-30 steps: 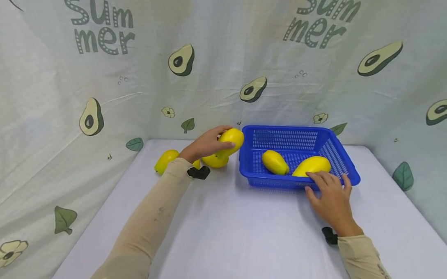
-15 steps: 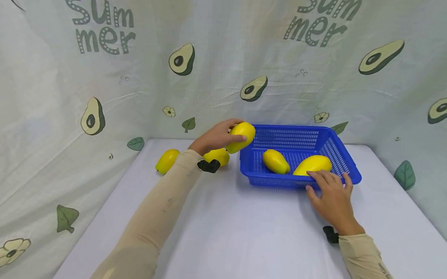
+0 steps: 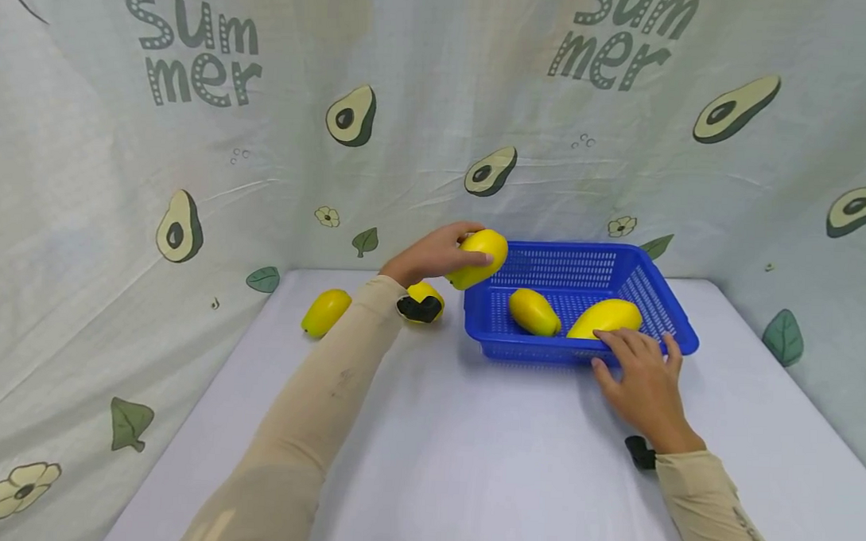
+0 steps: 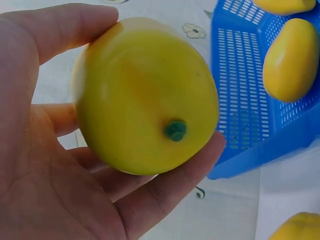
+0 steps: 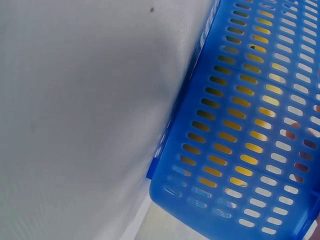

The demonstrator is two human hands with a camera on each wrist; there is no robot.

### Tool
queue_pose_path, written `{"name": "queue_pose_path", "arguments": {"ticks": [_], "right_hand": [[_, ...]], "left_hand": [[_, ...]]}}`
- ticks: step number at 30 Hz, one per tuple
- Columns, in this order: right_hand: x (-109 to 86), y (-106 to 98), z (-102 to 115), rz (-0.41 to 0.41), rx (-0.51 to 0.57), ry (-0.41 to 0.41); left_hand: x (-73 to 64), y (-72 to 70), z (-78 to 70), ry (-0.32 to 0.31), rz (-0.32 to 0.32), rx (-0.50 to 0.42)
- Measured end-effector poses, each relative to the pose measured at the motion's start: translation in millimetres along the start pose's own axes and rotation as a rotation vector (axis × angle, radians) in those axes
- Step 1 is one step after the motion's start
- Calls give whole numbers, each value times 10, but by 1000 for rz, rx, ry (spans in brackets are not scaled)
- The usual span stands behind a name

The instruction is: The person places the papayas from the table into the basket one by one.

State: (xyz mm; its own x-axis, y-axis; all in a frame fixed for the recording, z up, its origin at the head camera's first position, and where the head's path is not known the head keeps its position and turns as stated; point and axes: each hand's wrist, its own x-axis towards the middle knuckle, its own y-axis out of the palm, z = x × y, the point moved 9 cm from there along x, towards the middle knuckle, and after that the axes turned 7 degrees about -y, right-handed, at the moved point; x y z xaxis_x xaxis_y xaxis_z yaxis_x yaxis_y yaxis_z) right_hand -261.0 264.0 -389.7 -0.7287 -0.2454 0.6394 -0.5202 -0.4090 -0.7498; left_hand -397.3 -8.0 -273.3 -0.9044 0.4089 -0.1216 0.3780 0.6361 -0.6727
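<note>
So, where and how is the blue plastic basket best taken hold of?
Probably grip the blue plastic basket by its rim at the two short ends, coming from left and right together. It is a wide rectangle with an overhanging rim, and two yellow mangoes rest inside, so holding both ends should keep it level.

Head cam is worn up top and pointed forward and down, so the table [image 3: 498, 448], left hand [image 3: 437, 255] and right hand [image 3: 640, 389] are all caught from farthest back. On the left wrist, the palm and yellow fruit [image 4: 145, 95] are shot close up, with the blue basket [image 4: 240, 75] at upper right. On the right wrist, its slotted wall is seen super close, tilted, across the right half. The basket is shared by all three.
</note>
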Motion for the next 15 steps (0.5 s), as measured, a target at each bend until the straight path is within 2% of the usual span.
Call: {"name": "queue_pose_path", "arguments": {"ticks": [6,15], "right_hand": [[4,-7,0,-9,5,-3],[-2,-7,2,0,5,4]], "left_hand": [[57,47,-26,-49,25,24],[105,73,-55,-97,18,54]]}}
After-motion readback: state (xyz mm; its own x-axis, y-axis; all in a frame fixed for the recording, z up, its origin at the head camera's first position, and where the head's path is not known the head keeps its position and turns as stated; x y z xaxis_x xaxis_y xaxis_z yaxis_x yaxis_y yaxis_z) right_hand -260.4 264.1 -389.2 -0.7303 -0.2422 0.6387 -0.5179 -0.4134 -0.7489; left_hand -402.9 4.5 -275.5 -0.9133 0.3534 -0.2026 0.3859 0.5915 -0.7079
